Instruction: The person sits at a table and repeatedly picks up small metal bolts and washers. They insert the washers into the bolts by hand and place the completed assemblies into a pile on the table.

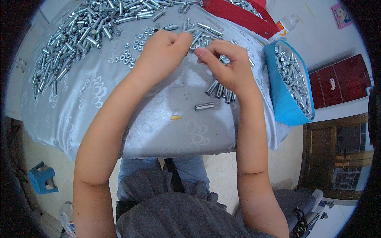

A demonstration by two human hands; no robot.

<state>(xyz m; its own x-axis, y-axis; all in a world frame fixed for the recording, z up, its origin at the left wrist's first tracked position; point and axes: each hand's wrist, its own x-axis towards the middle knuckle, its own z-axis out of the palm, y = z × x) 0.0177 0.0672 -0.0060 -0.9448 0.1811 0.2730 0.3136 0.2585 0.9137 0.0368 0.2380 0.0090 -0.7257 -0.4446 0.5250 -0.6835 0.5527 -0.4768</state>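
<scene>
My left hand (pixel 166 51) is closed, thumb pressed against the curled fingers, over the middle of the table; what it grips is hidden. Just to its right, my right hand (pixel 230 65) has its fingers bent in and its thumb pointing at the left hand. Anything between those fingers is too small to make out. Beneath and behind both hands lie shiny metal sleeve bolts (pixel 209 29). Loose hex nuts (pixel 127 56) and washers are scattered left of my left hand. Below my right hand several metal sleeves (pixel 220 91) lie side by side, and a single sleeve (pixel 204 106) rests nearer me.
A large heap of bolts (pixel 85 33) covers the table's far left. At the right edge stands a blue fabric bin (pixel 280 101) full of metal parts. Behind are a red container (pixel 242 19) and a clear plastic bottle (pixel 286 25). A small yellow piece (pixel 175 118) lies on the grey tablecloth (pixel 158 139).
</scene>
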